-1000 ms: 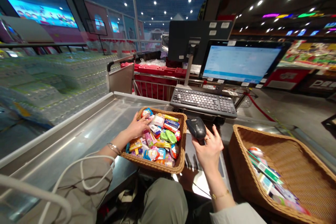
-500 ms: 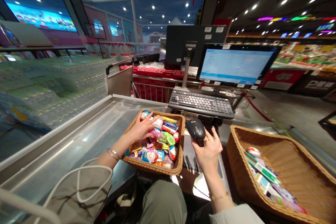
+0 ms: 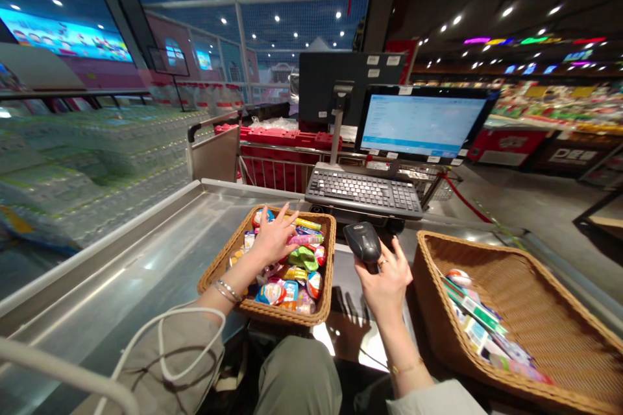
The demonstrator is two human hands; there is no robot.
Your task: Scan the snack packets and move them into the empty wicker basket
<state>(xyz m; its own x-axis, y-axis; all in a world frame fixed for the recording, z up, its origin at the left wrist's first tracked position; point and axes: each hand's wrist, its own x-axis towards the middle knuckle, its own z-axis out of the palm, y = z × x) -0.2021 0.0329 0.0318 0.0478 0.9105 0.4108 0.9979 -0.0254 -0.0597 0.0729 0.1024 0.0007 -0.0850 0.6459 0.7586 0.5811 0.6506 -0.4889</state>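
Scanner: black handheld barcode scanner (image 3: 363,242) grasped in right hand (image 3: 384,284), fingers curled under it.
Left hand (image 3: 272,240): fingers spread, no grasp visible, palm over small colourful packets (image 3: 287,292) in wicker basket (image 3: 272,312).
Right of right hand: second wicker basket (image 3: 491,266), boxed items (image 3: 474,314) inside.
Ahead of hands: keyboard (image 3: 363,192).

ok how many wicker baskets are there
2: one basket under the left hand, full of small packs; another basket right of the right hand, holding fewer.
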